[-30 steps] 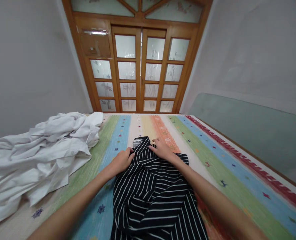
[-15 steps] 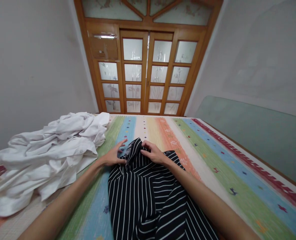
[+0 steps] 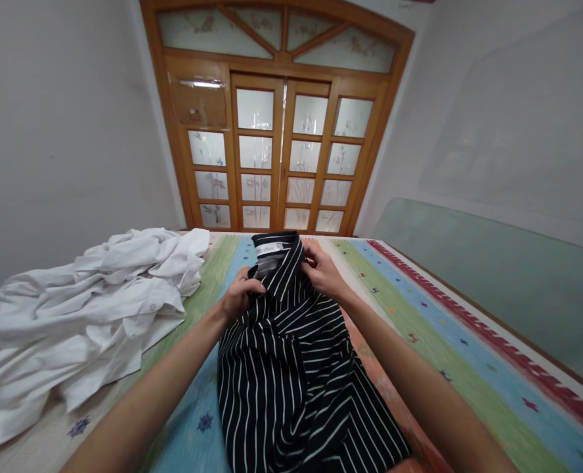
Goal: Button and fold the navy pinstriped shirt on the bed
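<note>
A black shirt with white stripes (image 3: 272,368) lies bunched in front of me, its collar end lifted up and away from me. Inside the collar a white label shows. My left hand (image 3: 242,292) pinches the left side of the collar, thumb on top. My right hand (image 3: 321,268) grips the collar's right side, with its fingertips partly behind the cloth. The lower part of the shirt rests in folds on the striped cover.
A heap of white cloth (image 3: 89,315) lies to the left. The bed-like surface has a colourful striped cover (image 3: 390,309). A pale green board (image 3: 469,256) stands along the right edge. Wooden doors with glass panes (image 3: 281,157) are at the far end, between grey-white walls.
The shirt's collar has been raised and spread, bringing the label into view. My left hand has closed on the collar, and my right hand has moved slightly up and right. The view has tilted up.
</note>
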A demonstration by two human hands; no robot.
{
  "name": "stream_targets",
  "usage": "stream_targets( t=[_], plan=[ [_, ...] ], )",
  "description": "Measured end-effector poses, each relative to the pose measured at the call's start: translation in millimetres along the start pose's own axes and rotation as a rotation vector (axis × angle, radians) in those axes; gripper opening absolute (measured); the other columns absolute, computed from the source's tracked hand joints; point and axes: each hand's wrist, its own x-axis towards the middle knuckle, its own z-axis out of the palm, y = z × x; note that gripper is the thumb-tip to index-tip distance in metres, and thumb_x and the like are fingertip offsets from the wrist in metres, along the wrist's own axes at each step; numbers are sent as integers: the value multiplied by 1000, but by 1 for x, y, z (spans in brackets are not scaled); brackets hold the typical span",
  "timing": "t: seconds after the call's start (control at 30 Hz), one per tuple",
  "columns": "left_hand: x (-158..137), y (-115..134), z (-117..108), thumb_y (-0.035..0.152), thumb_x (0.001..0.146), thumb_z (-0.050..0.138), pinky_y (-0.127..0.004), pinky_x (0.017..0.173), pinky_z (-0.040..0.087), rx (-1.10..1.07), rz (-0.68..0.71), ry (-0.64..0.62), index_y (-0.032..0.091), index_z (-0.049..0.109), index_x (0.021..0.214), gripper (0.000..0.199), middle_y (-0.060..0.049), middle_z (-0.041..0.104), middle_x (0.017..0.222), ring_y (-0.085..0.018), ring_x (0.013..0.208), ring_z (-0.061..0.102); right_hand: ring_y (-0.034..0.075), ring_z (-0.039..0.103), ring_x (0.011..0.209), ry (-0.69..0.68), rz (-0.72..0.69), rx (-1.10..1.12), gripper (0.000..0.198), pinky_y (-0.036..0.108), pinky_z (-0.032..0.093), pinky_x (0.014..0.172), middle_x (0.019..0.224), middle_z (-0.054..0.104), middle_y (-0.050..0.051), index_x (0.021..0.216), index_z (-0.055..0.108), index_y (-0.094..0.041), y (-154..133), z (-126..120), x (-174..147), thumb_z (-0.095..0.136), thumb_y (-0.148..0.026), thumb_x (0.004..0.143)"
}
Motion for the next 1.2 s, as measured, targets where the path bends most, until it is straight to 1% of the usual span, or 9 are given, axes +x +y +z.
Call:
stream_targets(
  t=[0.13, 0.27, 0.43, 0.6, 0.67, 0.77, 0.93, 1.1, 1.2],
  plan=[
    [8, 26, 13, 17, 47, 58, -24, 47, 39, -54, 20, 111, 15, 58, 55, 8, 4, 52, 46, -11, 43, 46, 16, 51, 73, 201, -84, -124, 8, 30, 44, 73, 77, 54, -1, 79, 50, -22, -10, 7, 9, 51, -15, 75],
    [7, 41, 30, 19, 48, 58, -25, 48, 40, -66, 13, 176, 14, 61, 62, 15, 1, 58, 53, -13, 48, 51, 17, 52, 73, 292, -104, -128, 8, 31, 46, 71, 78, 56, 1, 77, 51, -21, -7, 20, 15, 52, -17, 71],
    [2, 40, 30, 18, 49, 57, -27, 54, 44, -57, 5, 156, 13, 61, 61, 14, 0, 58, 53, -16, 53, 54, 22, 58, 87, 239, -2, -6, 16, 37, 47, 83, 90, 65, 5, 87, 60, -20, 10, 36, 11, 58, -32, 78],
    [-7, 36, 14, 18, 49, 57, -28, 56, 47, -80, -17, 251, 14, 64, 65, 18, 0, 62, 56, -17, 55, 57, 25, 58, 88, 137, 76, 33, 31, 39, 46, 81, 85, 66, 5, 84, 63, -20, 12, 38, -1, 58, -50, 81],
    [-10, 34, 10, 18, 47, 56, -31, 58, 49, -84, -62, 217, 13, 66, 67, 23, -1, 65, 59, -20, 59, 61, 23, 56, 87, 149, 63, 51, 31, 37, 45, 81, 84, 64, 4, 83, 61, -21, 8, 34, -5, 56, -52, 83],
    [-10, 30, 8, 19, 46, 55, -37, 65, 54, -141, -148, 195, 14, 66, 67, 25, -4, 69, 64, -29, 72, 67, 18, 52, 74, 173, 108, 61, 31, 31, 43, 71, 77, 58, 0, 79, 55, -21, -1, 28, -8, 55, -52, 83],
    [-2, 22, 12, 28, 53, 49, -42, 72, 57, -329, -57, 315, 18, 62, 64, 20, -5, 71, 71, -31, 87, 68, 14, 45, 65, 144, 150, -22, 32, 28, 36, 63, 67, 49, -3, 67, 49, -21, -11, 21, -11, 55, -48, 82],
    [1, 12, 11, 21, 48, 51, -43, 80, 56, -309, -55, 112, 17, 57, 56, 11, -9, 72, 79, -32, 91, 67, 13, 40, 61, 144, 194, -35, 31, 27, 34, 60, 62, 43, -4, 62, 44, -21, -14, 20, -13, 53, -45, 79],
    [2, 1, 10, 13, 48, 63, -37, 80, 55, -171, 37, 99, 15, 61, 62, 15, -7, 71, 75, -28, 87, 68, 14, 41, 61, 140, 180, -37, 28, 27, 34, 60, 63, 44, -4, 63, 44, -22, -12, 21, -14, 51, -43, 81]
  ],
)
